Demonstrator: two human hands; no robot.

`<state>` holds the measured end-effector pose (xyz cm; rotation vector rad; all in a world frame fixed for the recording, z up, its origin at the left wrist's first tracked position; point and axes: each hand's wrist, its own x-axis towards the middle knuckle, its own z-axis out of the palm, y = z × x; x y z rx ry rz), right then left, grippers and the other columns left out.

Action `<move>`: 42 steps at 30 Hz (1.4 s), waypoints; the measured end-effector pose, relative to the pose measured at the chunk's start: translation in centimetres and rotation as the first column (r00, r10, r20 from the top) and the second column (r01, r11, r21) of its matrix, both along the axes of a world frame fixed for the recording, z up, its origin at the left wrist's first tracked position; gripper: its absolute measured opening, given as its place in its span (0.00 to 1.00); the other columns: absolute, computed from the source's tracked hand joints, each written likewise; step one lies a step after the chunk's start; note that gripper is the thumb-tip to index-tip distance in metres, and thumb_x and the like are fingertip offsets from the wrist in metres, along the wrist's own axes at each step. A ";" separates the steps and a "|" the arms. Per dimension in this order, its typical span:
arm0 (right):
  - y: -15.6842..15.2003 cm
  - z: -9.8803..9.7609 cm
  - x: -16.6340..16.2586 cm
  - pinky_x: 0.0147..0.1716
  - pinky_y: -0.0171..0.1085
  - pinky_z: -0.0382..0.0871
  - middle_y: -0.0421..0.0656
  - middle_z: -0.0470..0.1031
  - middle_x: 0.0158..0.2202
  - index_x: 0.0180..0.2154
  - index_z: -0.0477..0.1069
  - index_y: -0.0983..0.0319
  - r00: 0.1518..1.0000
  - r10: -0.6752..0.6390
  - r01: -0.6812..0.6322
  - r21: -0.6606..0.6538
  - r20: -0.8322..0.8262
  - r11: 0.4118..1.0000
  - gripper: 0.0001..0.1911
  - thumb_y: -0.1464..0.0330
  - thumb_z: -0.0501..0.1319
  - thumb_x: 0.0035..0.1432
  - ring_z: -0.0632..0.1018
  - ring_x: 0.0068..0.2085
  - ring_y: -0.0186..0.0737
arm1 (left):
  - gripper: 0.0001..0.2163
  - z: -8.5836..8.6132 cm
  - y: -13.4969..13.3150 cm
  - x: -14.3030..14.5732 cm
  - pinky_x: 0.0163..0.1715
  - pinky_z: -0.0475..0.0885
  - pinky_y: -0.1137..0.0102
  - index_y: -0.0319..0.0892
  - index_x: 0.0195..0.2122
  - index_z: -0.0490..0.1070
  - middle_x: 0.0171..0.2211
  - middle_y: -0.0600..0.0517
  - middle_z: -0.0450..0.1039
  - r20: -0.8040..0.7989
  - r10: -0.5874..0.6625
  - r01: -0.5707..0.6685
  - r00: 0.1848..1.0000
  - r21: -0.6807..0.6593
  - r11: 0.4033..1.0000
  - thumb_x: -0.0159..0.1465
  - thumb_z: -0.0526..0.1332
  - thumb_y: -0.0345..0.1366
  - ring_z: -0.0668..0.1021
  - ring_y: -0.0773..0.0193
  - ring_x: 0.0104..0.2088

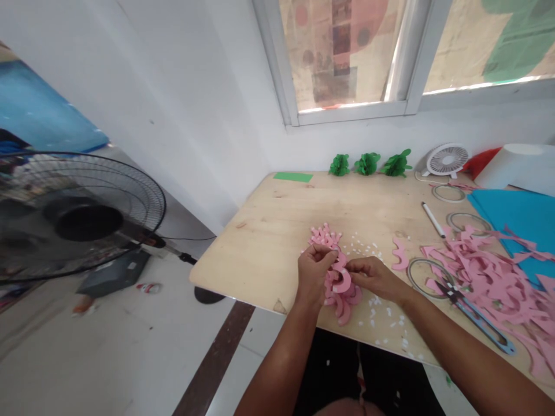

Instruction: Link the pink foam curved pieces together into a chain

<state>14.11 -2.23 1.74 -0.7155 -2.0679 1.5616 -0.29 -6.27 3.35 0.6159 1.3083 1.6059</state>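
Note:
Near the table's front edge, a cluster of curled pink paper pieces (pixel 342 281) lies between my two hands. My left hand (pixel 315 268) is closed, thumb and forefinger pinching the cluster at its upper left. From the other side, the fingers of my right hand (pixel 373 276) are pressed together at the right edge of the same paper. The fingertips partly cover the spot they grip. Just beyond my left hand sits a further part of pink paper with pale tips (pixel 326 234); whether it joins the cluster I cannot tell. A loose scalloped pink strip (pixel 399 254) lies right of my right hand.
Tiny white scraps (pixel 376 301) dot the wooden table (pixel 255 242). At right are blue-handled snips (pixel 481 316), tape rings (pixel 427 277), a heap of pink offcuts (pixel 498 271) and a marker (pixel 432 219). Green paper flowers (pixel 367 164) line the wall. A large fan (pixel 87 219) stands left.

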 end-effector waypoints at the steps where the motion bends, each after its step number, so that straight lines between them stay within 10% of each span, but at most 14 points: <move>1: 0.0 0.0 0.0 0.28 0.32 0.63 0.41 0.70 0.26 0.30 0.73 0.65 1.000 0.000 0.000 0.001 0.001 1.000 0.14 0.61 0.56 0.56 0.69 0.28 0.36 | 0.10 0.0 0.0 0.0 0.20 0.63 0.77 0.37 0.22 0.68 0.18 0.54 0.70 0.009 0.000 0.000 1.000 0.008 1.000 0.40 0.67 0.33 0.71 0.71 0.19; 13: -0.1 0.2 -0.1 0.26 0.31 0.62 0.40 0.69 0.24 0.29 0.73 0.65 1.000 0.005 -0.005 0.000 -0.007 1.000 0.13 0.62 0.57 0.55 0.68 0.27 0.34 | 0.19 0.2 -0.1 -0.2 0.23 0.64 0.76 0.37 0.37 0.72 0.22 0.55 0.70 0.050 -0.078 0.078 0.996 -0.004 0.997 0.42 0.66 0.31 0.71 0.72 0.21; 42: -0.4 0.3 -0.1 0.26 0.31 0.60 0.38 0.67 0.24 0.27 0.71 0.65 0.997 0.015 -0.025 -0.147 -0.074 0.989 0.12 0.62 0.59 0.53 0.67 0.26 0.33 | 0.13 0.3 -0.2 -0.9 0.23 0.62 0.77 0.37 0.34 0.73 0.21 0.57 0.65 0.048 -0.210 0.207 0.976 0.064 0.976 0.46 0.65 0.29 0.68 0.74 0.22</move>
